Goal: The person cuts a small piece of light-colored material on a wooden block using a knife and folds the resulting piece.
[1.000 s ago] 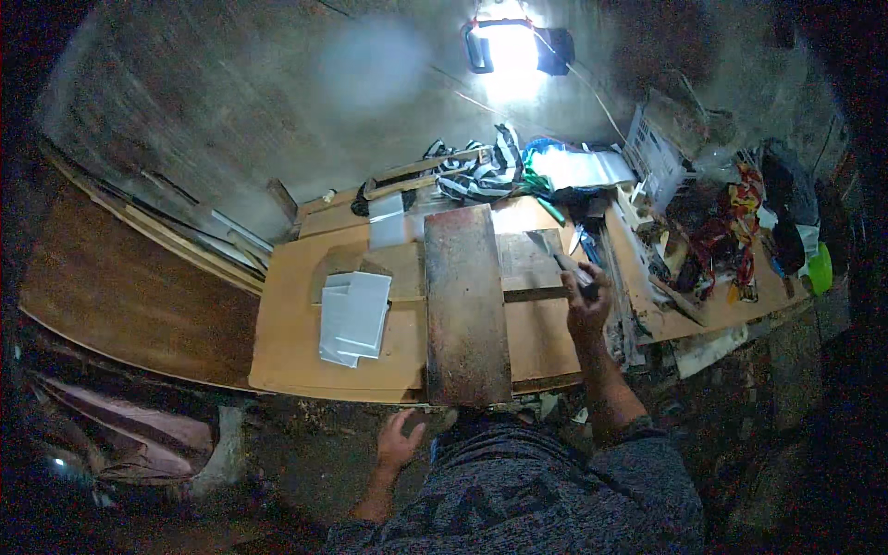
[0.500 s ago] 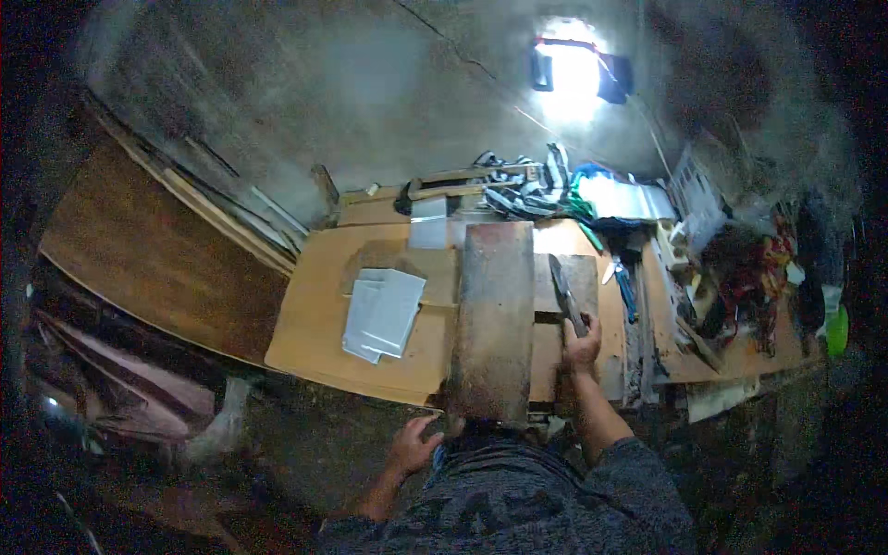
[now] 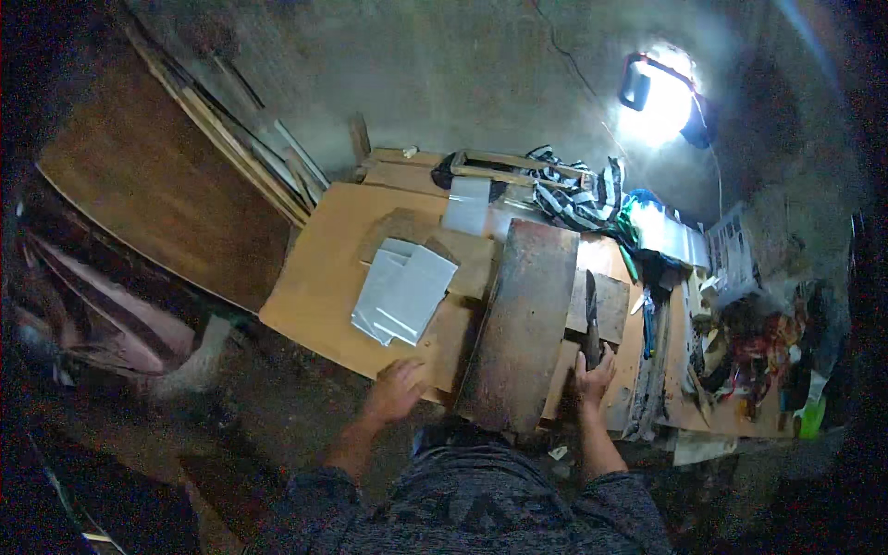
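Right hand (image 3: pixel 597 377) is closed around the dark bladed tool (image 3: pixel 593 314), held just right of the long board (image 3: pixel 523 324) — blade best kept pointed away. Left hand (image 3: pixel 396 388), loosely spread and apparently empty, is best kept clear.

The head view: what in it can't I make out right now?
All in the head view:
Bladed tool: its grip is hidden by the right hand.
White sheets: the lower ones are partly covered by the top one.
Lamp: its front is lost in glare.
Clutter at right: too dark and blurred.
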